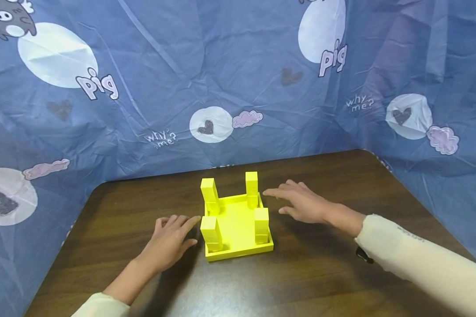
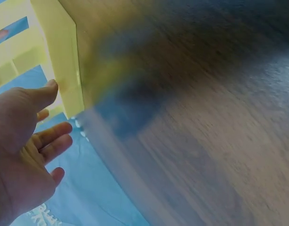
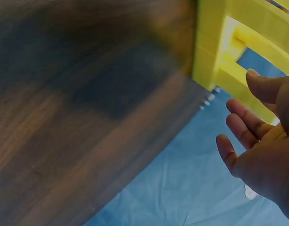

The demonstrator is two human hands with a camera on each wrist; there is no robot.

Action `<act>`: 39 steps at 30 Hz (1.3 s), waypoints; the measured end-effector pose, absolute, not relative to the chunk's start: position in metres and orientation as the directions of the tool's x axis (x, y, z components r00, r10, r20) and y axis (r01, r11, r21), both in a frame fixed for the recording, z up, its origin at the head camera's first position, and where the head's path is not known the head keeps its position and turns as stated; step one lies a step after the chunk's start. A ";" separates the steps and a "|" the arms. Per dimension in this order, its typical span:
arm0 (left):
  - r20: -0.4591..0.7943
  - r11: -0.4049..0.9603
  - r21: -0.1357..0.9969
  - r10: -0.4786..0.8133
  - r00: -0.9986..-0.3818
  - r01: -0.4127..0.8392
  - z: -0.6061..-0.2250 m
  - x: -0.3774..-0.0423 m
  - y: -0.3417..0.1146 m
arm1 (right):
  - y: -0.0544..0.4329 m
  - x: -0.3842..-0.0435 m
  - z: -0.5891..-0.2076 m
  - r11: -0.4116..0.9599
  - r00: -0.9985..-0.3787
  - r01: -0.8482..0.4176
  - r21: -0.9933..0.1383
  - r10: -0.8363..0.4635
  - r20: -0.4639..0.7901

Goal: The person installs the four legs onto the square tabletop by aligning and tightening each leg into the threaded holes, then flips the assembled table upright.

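A bright yellow square tray [image 1: 238, 254] with a low rim lies on the table, and a tall yellow block post [image 1: 211, 233] rises at each of its corners. My left hand [image 1: 167, 242] is at the tray's left side, fingers extended, its index fingertip close to the near left post; whether it touches cannot be told. To the right of the tray, my right hand [image 1: 303, 203] hovers with its fingers spread, apart from the far right post [image 1: 251, 189]. Both wrist views show the left palm [image 2: 22, 141] and right palm [image 3: 271, 165] holding nothing.
The dark wooden table [image 1: 143, 198] extends around the tray on all sides. A blue printed cloth [image 1: 174, 79] hangs behind it and along the sides, close to the table's far edge. A small black object [image 1: 364, 255] shows beneath the right sleeve.
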State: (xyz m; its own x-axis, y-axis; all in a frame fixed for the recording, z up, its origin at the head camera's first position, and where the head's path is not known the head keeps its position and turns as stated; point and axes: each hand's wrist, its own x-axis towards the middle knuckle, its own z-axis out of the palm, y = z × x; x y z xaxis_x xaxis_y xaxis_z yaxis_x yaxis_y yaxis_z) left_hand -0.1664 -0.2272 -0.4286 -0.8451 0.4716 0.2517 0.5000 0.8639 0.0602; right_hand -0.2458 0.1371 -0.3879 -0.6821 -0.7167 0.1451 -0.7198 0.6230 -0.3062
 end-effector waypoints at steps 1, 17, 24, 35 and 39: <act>0.243 0.864 0.053 0.476 -0.845 0.501 -0.429 -0.167 -0.226 | 0.137 -0.246 -0.391 0.626 -0.673 -0.730 -0.276 -0.727 0.132; 0.246 0.800 0.040 0.572 -0.782 0.598 -0.445 -0.177 -0.214 | 0.118 -0.246 -0.434 0.562 -0.561 -0.827 -0.011 -0.825 0.061; 0.182 0.805 0.059 0.573 -0.799 0.590 -0.447 -0.180 -0.209 | 0.113 -0.249 -0.443 0.563 -0.564 -0.826 -0.035 -0.821 0.087; 0.278 0.749 -0.055 0.647 -0.710 0.660 -0.455 -0.193 -0.214 | 0.111 -0.255 -0.451 0.509 -0.500 -0.861 0.007 -0.849 0.172; 0.332 0.687 -0.175 0.716 -0.614 0.706 -0.455 -0.202 -0.215 | 0.112 -0.258 -0.451 0.472 -0.457 -0.881 0.030 -0.866 0.202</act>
